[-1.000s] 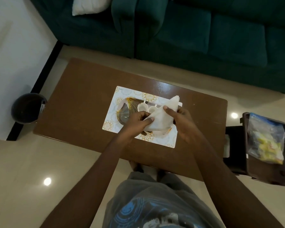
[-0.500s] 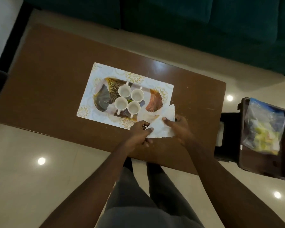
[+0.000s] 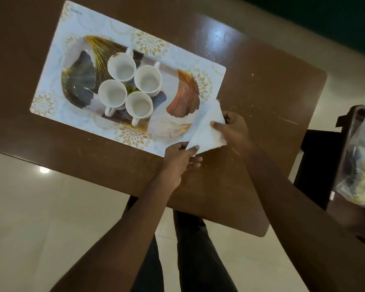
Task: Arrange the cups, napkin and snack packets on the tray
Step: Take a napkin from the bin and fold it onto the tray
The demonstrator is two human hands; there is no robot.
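A white tray (image 3: 57, 60) with gold leaf patterns lies on the brown table (image 3: 251, 91). Several white cups (image 3: 122, 68) stand clustered at the tray's middle, all upright. A folded white napkin (image 3: 207, 127) sits over the tray's near right corner. My left hand (image 3: 179, 159) pinches its near corner and my right hand (image 3: 232, 129) pinches its right edge. A clear bag of snack packets (image 3: 362, 165) rests on a dark side table at the far right, away from both hands.
The dark side table (image 3: 316, 157) stands just right of the brown table. A dark green sofa (image 3: 325, 17) runs along the far side. Pale floor tiles (image 3: 30, 207) surround the table, and my legs stand at its near edge.
Both hands have brought the napkin down from above the cups to the tray's near right corner. The camera has moved closer and tilted down.
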